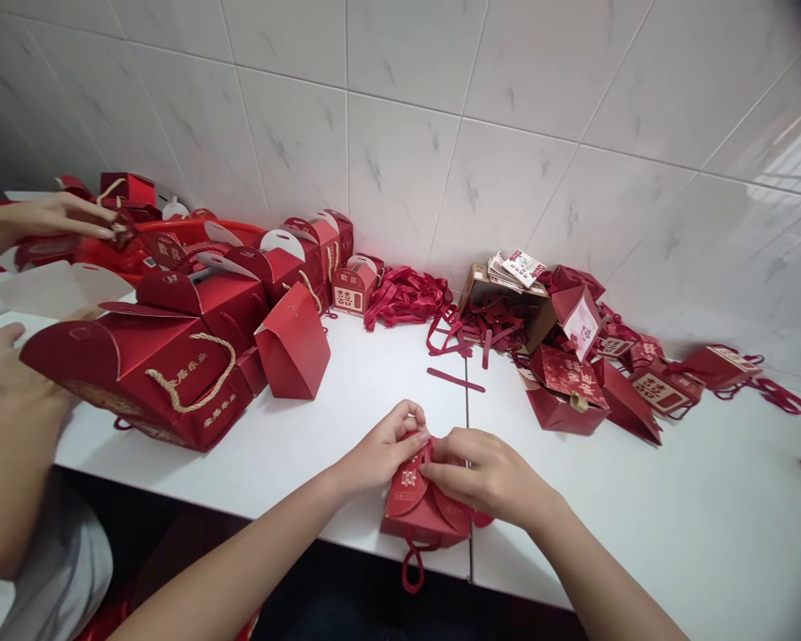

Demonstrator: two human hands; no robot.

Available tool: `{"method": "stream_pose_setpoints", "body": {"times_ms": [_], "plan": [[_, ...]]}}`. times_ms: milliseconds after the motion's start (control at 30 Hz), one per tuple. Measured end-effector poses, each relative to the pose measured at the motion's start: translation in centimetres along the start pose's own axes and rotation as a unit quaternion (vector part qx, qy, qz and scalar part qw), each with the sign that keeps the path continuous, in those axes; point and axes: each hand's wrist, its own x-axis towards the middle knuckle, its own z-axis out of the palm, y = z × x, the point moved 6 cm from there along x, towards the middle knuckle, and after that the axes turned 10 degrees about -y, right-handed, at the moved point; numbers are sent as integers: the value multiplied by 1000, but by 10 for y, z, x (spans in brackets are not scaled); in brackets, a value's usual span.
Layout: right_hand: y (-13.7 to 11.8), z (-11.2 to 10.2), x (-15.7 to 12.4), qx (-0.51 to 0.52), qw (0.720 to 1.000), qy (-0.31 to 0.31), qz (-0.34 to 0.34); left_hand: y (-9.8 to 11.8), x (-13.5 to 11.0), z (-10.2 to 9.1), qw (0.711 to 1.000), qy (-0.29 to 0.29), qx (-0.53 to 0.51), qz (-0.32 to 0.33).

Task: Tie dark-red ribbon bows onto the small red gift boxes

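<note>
A small red gift box (427, 525) with gold lettering sits at the table's front edge. A red cord loop (412, 570) hangs from its near side, past the edge. The fingers of my left hand (388, 448) are closed at the box's top, on the left of the folded flaps. From the other side my right hand (490, 472) pinches the same top, thumb and forefinger pressed together near a slot. My fingertips cover part of the closure, and I cannot make out whether a ribbon is between them.
At left, a co-worker's hands (23, 365) work among large red boxes (173, 374) and a red basin (240, 233). A plain red box (294, 343) stands nearer. Behind lie a ribbon pile (407, 294), a carton of straps (473, 289) and loose strips (455, 380); several small boxes (567, 392) are at right.
</note>
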Motion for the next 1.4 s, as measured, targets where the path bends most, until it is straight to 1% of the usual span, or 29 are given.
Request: {"method": "stream_pose_setpoints", "body": {"times_ms": [67,100,133,167,200,233,267,300,367,400,467,533,600,667,767,833,900,1067,1133,1267,1333,1400], "plan": [[-2,2,-1,-20,999,17,-26,-1,1,0,999,-1,39,2],[-2,4,-2,-21,999,21,-33,-1,-1,-2,997,14,81,7],[-1,5,-3,-20,999,23,-36,2,-4,-4,989,47,137,18],[-1,5,-3,-17,999,25,-38,8,-10,-6,975,93,200,36],[-1,4,-4,-12,999,28,-38,14,-18,-6,953,142,261,57],[-2,3,-4,-8,999,28,-36,21,-28,-4,929,179,315,78],[-3,1,-3,-4,999,27,-32,26,-37,0,909,193,358,95],[-4,-1,-3,0,999,25,-28,29,-45,7,894,186,394,106],[-6,-6,0,9,1000,12,-18,30,-58,22,873,143,453,115],[-7,-7,2,15,1000,1,-14,29,-62,28,861,133,477,121],[-7,-9,5,32,999,-18,-7,28,-70,34,834,140,512,154],[-4,-10,6,61,998,-30,2,27,-74,38,804,146,540,200],[-2,-11,7,93,995,-31,10,27,-76,41,773,145,567,245],[-1,-10,6,103,994,-26,12,27,-78,41,754,157,576,273],[-4,-7,3,82,996,-15,1,29,-81,37,753,188,560,290],[-5,-6,1,80,997,-6,-7,30,-81,36,753,196,556,292],[-5,-6,0,100,995,-2,-15,30,-82,36,753,190,557,294],[-2,-9,-1,164,986,-10,-23,29,-80,39,757,146,563,298],[-2,-10,-2,169,985,-12,-24,29,-79,37,770,152,549,289],[-5,-11,-3,157,987,-7,-26,28,-77,32,807,179,494,267],[-6,-11,-3,136,990,-4,-20,27,-76,31,818,186,476,263],[-7,-11,-2,109,994,-2,-13,27,-76,31,823,189,467,263]]}}
